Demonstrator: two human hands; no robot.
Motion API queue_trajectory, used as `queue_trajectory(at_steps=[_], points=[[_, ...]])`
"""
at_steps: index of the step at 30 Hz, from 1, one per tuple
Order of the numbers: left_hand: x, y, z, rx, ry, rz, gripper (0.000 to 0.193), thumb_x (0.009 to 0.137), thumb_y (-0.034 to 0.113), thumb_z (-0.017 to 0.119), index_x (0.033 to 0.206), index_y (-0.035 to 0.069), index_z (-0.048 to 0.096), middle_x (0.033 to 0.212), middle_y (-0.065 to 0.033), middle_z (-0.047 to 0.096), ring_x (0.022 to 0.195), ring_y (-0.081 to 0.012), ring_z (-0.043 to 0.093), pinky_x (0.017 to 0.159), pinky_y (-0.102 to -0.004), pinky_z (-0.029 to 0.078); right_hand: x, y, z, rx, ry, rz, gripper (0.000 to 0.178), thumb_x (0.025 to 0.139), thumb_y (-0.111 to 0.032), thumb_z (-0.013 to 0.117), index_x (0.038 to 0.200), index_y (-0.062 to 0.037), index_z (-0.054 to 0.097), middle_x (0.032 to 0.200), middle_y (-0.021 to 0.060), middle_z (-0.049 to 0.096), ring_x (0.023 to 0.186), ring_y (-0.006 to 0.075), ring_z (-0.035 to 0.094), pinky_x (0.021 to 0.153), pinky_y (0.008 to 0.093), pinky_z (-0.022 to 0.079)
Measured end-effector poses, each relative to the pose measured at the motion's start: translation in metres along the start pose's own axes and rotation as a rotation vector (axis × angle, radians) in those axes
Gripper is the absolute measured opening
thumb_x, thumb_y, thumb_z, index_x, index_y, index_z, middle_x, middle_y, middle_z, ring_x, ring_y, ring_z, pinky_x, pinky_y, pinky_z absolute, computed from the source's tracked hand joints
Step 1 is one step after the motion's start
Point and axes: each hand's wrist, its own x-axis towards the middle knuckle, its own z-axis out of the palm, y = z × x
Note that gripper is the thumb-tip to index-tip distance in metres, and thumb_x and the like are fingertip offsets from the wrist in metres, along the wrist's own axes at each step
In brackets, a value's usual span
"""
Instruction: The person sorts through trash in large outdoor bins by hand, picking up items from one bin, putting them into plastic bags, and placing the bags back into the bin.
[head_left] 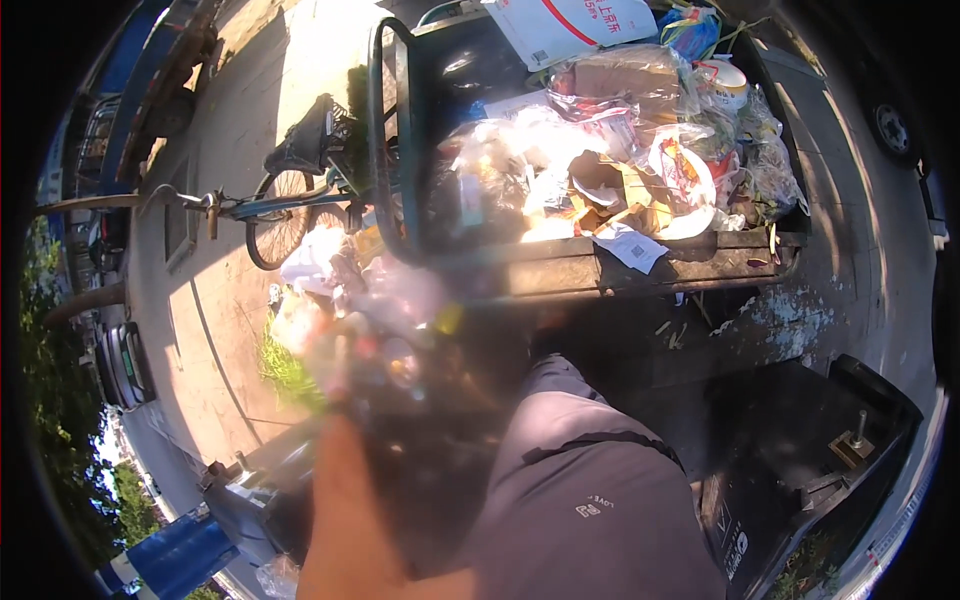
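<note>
My left hand comes up from the lower edge, blurred by motion, and grips a clear plastic bag of rubbish. The bag hangs just left of a dark green cart, close to the cart's upright corner bar. The cart is heaped with plastic bags, cardboard, paper and food containers. My leg in dark grey trousers stands in front of the cart. My right hand is out of the picture.
A black wheeled bin stands open at the lower right. A bicycle leans left of the cart on the paved ground. A patch of grass, a parked car and a blue container lie to the left.
</note>
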Motion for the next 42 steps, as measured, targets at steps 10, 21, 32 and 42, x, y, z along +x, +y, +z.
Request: queue_trajectory(at_steps=[10, 21, 32, 42], points=[[-0.086, 0.174, 0.022, 0.151, 0.229, 0.807, 0.062, 0.097, 0.021, 0.068, 0.151, -0.004, 0.048, 0.154, -0.0317, 0.049, 0.142, -0.0484, 0.048, 0.119, -0.0527, 0.039, -0.012, 0.006, 0.001, -0.014, 0.048, 0.040, 0.041, 0.093, -0.044, 0.064, 0.116, -0.0097, 0.067, 0.116, 0.0166, 0.068, 0.105, 0.0345, 0.068, 0.088, 0.0420, 0.055], [-0.161, 0.463, 0.161, -0.218, -0.557, 0.592, 0.036, 0.098, 0.033, 0.070, 0.114, 0.001, 0.075, 0.106, -0.0192, 0.076, 0.097, -0.0335, 0.072, 0.087, -0.0411, 0.056, -0.056, -0.071, -0.077, -0.208, 0.276, -0.410, 0.054, 0.101, -0.020, 0.062, 0.146, 0.0074, 0.053, 0.146, 0.0303, 0.058, 0.135, 0.0468, 0.057, 0.115, 0.0488, 0.046], [-0.130, 0.453, 0.279, -0.339, -0.472, 0.820, 0.034, 0.098, 0.036, 0.068, 0.100, 0.003, 0.075, 0.088, -0.0163, 0.073, 0.078, -0.0273, 0.069, 0.074, -0.0408, 0.053, -0.072, -0.578, -0.092, 0.844, -0.597, -0.619, 0.053, 0.094, -0.030, 0.077, 0.136, 0.0009, 0.066, 0.119, 0.0223, 0.075, 0.108, 0.0295, 0.074, 0.096, 0.0368, 0.057], [-0.135, 0.474, 0.216, -0.507, -0.561, 0.836, 0.021, 0.098, 0.021, 0.073, 0.086, 0.004, 0.069, 0.071, -0.0007, 0.062, 0.066, -0.0104, 0.052, 0.064, -0.0294, 0.045, -0.106, -0.725, -0.071, 0.501, -0.675, -0.774, 0.064, 0.086, -0.037, 0.080, 0.141, -0.0083, 0.062, 0.116, 0.0204, 0.076, 0.106, 0.0326, 0.074, 0.093, 0.0423, 0.056]])
